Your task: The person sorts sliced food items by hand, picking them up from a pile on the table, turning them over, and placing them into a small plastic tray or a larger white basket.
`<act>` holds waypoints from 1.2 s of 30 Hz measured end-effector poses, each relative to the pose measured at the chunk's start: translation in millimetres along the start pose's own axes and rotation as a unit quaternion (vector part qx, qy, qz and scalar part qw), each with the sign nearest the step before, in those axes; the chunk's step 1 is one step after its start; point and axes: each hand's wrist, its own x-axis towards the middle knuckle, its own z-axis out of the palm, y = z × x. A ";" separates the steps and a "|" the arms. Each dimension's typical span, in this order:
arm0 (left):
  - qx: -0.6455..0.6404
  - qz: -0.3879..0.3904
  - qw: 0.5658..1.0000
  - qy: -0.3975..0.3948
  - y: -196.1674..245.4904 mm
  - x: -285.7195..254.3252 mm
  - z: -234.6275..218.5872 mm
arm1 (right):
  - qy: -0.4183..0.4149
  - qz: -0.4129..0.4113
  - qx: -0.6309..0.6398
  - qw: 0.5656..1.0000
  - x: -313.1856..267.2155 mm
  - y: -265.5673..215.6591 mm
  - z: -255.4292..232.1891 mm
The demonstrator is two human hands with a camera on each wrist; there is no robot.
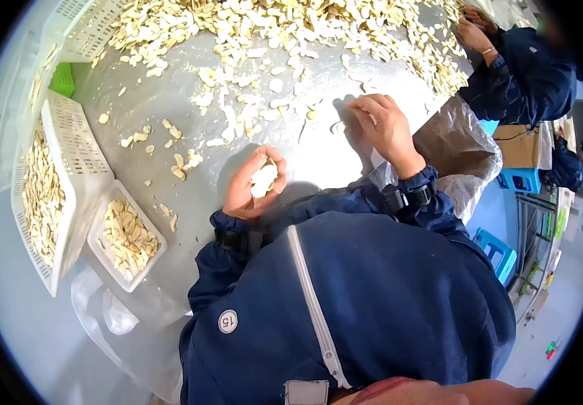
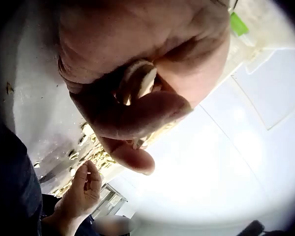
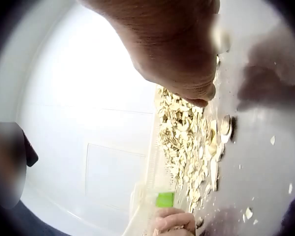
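Pale slices lie in my left hand, its fingers and thumb curled round them above the metal table. In the left wrist view the left hand shows slices between palm and fingers. My right hand is over the table to the right, near scattered slices, fingers bent downward; the right wrist view shows that hand from the wrist side, its fingertips mostly hidden, so whether it pinches anything is unclear.
A large heap of slices covers the table's far side. At left stand a white perforated crate and a small white tray, both holding slices. A clear plastic bag hangs at right, near another person's hands.
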 end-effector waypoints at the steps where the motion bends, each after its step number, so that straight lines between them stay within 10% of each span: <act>1: -0.001 0.001 1.000 0.003 0.2 -0.4 0.7 | -0.018 -0.035 0.008 0.999 0.7 -7.4 -5.8; 10: -0.025 0.006 1.000 0.003 0.3 -2.1 1.0 | -0.022 -0.140 0.028 0.989 31.1 -43.3 42.6; 13: -0.033 0.010 0.999 -0.012 -0.5 -1.1 -1.3 | -0.153 0.208 0.256 0.932 31.7 -49.6 22.5; 23: -0.019 0.001 1.000 0.001 0.4 -0.4 1.6 | -0.186 0.284 0.397 0.853 22.7 -35.7 13.3; 29: -0.053 0.010 0.998 0.019 -1.4 1.0 9.7 | -0.167 0.007 0.412 0.896 23.1 -82.7 12.9; 36: -0.031 0.003 0.999 0.015 0.1 -0.1 5.8 | -0.064 -0.156 -0.012 0.986 30.9 -60.2 63.2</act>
